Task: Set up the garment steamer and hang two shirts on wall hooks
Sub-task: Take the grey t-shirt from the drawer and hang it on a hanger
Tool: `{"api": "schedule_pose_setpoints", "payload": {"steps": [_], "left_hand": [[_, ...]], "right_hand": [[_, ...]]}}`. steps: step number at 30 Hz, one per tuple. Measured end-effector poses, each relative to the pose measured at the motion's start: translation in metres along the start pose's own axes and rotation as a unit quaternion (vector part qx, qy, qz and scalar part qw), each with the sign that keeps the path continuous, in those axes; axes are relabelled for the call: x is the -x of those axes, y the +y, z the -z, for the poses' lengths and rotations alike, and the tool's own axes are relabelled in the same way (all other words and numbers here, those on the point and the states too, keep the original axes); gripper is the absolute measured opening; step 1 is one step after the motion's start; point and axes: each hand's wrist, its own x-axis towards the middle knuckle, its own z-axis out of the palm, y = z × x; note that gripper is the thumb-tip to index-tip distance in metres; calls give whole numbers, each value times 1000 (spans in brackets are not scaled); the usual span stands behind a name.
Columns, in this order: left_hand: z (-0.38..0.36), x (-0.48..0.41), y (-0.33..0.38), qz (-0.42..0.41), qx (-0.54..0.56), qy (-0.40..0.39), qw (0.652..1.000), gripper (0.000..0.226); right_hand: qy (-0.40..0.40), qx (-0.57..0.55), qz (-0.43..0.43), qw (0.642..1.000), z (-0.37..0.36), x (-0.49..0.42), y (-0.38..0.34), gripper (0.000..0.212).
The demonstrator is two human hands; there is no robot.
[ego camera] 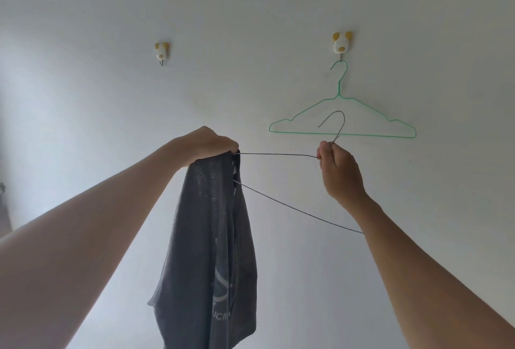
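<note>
The left hand [207, 143] has its fingers closed on a dark grey shirt [209, 251] hanging below it. The right hand [338, 170] pinches the neck of a grey wire hanger [278, 155] threaded into the shirt, below the green hanger [341, 114] on the right wall hook [342, 42].
</note>
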Motion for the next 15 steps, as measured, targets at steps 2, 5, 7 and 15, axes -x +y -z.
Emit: {"api": "schedule_pose_setpoints", "payload": {"steps": [2, 5, 7, 15], "left_hand": [[-1, 2, -2, -4, -5, -4, 1000, 46], [-3, 4, -2, -14, -6, -21, 1000, 48], [-8, 7, 1, -21, -3, -44, 999, 49], [-24, 7, -5, -35, 37, -106, 993, 34]], "right_hand": [[-10, -10, -1, 1000, -1, -3, -5, 37], [-28, -9, 2, 1000, -7, 0, -17, 38], [-41, 11, 16, 999, -18, 6, -29, 38], [-132, -26, -17, 991, -58, 24, -56, 34]]}}
